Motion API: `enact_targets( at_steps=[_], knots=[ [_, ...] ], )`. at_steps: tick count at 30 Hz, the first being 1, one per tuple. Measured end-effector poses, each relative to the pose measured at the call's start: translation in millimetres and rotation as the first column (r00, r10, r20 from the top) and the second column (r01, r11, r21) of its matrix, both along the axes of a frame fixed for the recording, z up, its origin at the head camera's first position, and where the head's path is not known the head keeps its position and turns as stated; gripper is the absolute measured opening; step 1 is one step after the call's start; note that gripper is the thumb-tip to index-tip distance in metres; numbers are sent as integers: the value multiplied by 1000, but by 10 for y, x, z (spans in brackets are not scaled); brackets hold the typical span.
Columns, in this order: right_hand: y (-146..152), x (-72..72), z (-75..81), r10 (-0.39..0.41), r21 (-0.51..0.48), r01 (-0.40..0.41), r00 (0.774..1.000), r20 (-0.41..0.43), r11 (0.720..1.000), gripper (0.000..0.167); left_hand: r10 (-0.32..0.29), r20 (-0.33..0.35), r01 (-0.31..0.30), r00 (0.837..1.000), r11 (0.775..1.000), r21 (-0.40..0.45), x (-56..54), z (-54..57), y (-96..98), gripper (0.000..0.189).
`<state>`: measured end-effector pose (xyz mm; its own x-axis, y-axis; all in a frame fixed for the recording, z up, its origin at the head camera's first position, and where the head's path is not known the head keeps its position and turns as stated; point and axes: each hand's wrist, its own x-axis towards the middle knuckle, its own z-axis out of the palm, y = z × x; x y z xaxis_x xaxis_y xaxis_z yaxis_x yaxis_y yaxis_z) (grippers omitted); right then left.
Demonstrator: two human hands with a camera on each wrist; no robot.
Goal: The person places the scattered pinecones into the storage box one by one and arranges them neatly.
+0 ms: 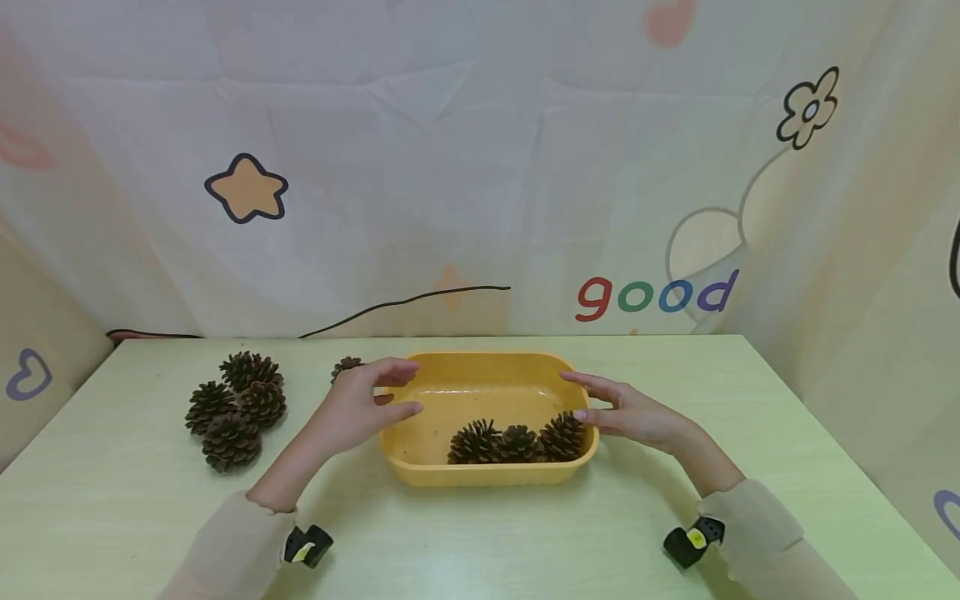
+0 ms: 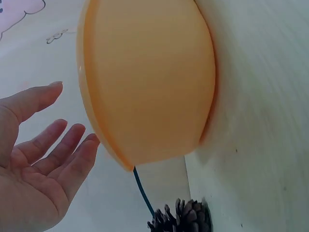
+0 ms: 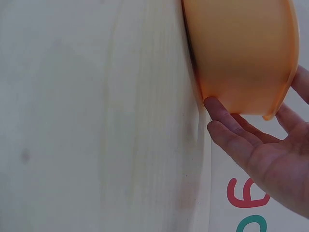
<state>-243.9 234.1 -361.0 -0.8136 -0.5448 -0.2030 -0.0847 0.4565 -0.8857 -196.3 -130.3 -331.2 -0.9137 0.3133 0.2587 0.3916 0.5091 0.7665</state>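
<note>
**Three cones in the tub, five still out on the table**

Shallow yellow plastic tub [image 1: 487, 417], rounded rectangle, smooth and glossy, sits mid pale green wood-grain table [image 1: 675, 517]. Inside, along its 6 o'clock wall: three brown woody pine cones [image 1: 517, 442], scales splayed and rough, touching in a row. Judged partly done. Left outside: a cluster of four loose brown pine cones [image 1: 236, 408] at the tub's 9 o'clock, well apart, plus one lone pine cone [image 1: 345, 367] behind the left hand. Left hand [image 1: 367, 400] hovers at the tub's 9 o'clock rim, fingers loosely spread, holding nothing. Right hand [image 1: 630, 412] at the 3 o'clock rim, fingers extended, fingertips [image 3: 217, 108] against the wall, no grip.
</note>
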Motion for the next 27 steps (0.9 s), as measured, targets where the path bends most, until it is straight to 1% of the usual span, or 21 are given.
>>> enact_targets(
  at_steps=[6,9,13,16,20,27],
  knots=[
    [-4,6,2,-4,2,4,1000,3,1000,68,67,-29,-67,997,998,9,-25,-20,-128,44],
    [-9,9,3,-10,4,10,1000,6,1000,68,106,-47,-107,993,994,-18,-36,-35,-183,46],
    [-12,13,6,-15,4,15,1000,9,1000,68,132,-68,-135,989,990,-40,-55,-54,-251,49],
    [-13,15,7,-17,2,17,1000,11,1000,67,148,-71,-150,986,988,-31,-76,-55,-299,51],
    [-11,17,8,-21,3,21,1000,12,1000,67,177,-55,-178,983,984,-14,-113,-48,-359,52],
    [-8,17,12,-14,4,14,1000,8,1000,67,225,-8,-225,974,974,-11,-185,-53,-456,57]
  ],
)
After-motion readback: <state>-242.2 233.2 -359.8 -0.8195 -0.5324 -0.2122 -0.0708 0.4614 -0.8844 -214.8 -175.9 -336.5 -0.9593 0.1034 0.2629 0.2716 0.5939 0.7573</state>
